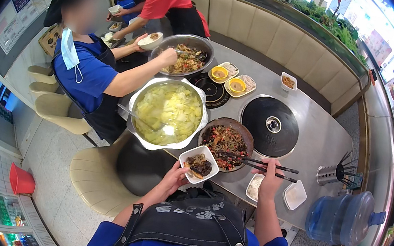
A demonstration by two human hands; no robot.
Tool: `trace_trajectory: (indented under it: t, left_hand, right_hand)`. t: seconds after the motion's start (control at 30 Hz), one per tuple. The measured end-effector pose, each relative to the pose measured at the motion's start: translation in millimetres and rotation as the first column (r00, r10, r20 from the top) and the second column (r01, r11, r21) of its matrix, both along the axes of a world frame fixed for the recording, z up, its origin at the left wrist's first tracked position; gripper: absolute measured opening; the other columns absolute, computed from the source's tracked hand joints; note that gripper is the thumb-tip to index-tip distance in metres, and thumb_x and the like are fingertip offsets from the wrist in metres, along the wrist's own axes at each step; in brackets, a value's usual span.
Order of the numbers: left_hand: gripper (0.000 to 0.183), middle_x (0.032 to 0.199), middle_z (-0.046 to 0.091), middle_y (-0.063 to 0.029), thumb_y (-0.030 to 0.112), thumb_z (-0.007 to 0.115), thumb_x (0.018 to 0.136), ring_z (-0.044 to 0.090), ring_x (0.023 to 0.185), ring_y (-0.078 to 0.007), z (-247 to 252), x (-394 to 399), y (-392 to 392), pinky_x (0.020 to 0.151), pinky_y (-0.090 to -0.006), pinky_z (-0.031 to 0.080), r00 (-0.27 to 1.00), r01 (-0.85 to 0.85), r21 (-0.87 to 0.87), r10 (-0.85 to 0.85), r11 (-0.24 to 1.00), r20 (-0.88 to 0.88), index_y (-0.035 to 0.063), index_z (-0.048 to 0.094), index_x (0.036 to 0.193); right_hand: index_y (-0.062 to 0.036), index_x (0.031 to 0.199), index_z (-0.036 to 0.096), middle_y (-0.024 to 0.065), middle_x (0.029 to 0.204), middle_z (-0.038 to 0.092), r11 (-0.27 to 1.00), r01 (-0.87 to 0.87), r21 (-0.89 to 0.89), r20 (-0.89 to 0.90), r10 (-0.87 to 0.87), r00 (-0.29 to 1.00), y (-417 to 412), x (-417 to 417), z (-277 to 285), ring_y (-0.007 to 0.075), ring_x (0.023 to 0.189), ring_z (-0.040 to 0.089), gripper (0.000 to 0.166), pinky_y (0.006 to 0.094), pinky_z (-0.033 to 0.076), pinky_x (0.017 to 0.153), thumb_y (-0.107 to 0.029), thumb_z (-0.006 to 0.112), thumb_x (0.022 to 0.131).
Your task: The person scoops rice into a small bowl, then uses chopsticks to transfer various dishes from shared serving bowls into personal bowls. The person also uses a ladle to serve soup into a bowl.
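My left hand [174, 176] holds a square white bowl [192, 177] by its near left side; noodles and dark wood-ear-like pieces [198, 165] lie in it. A pair of black chopsticks [269, 165] is in my right hand [269, 174], their tips reaching into a large round dish [249, 134] of stir-fried glass noodles with red and dark bits. The bowl stands in the air beside the dish's near left rim. Under and beside my right hand are a small white bowl of rice [255, 186] and a white bowl [295, 195] with no food visible in it.
A pot of cabbage soup [168, 114] with a ladle stands left of the dish. Beyond it, a co-worker [91, 69] spoons from a steel basin [182, 56]. A black round lid [269, 126], a chopstick holder [326, 175] and a blue water jug [340, 216] are to the right.
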State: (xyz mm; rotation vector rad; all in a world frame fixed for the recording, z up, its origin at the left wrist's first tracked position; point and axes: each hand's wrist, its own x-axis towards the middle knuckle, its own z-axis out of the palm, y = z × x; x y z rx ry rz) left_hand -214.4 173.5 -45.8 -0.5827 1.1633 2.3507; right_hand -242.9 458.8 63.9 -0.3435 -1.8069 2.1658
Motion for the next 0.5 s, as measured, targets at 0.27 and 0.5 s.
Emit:
trace_trajectory:
  t: [0.27, 0.5]
  left_hand:
    - [0.044, 0.088, 0.053, 0.0035, 0.017, 0.057, 0.086, 0.056, 0.082, -0.0089, 25, -5, 7, 0.076, -0.0321, 0.050, 0.999, 0.043, -0.005, -0.043, 0.999, -0.031, 0.0159, 0.039, 0.126]
    - [0.047, 0.110, 0.053, -0.0013, 0.020, 0.054, 0.088, 0.057, 0.094, -0.0122, 22, 3, -6, 0.081, -0.0346, 0.050, 0.998, 0.021, 0.147, -0.012, 0.989, -0.062, 0.0151, 0.036, 0.130]
  right_hand:
    - [0.0049, 0.091, 0.058, 0.0149, 0.073, 0.061, 0.971, -0.235, 0.051, -0.013, 0.236, 0.972, -33, 15, 15, 0.0221, 0.055, 0.061, 0.026, 0.0301, 0.052, 0.051, -0.018, 0.045, 0.094]
    - [0.0042, 0.092, 0.056, 0.0139, 0.076, 0.062, 0.962, -0.156, -0.223, -0.027, 0.153, 0.988, -25, 12, 25, 0.0222, 0.061, 0.062, 0.024, 0.0320, 0.053, 0.049, -0.017, 0.045, 0.094]
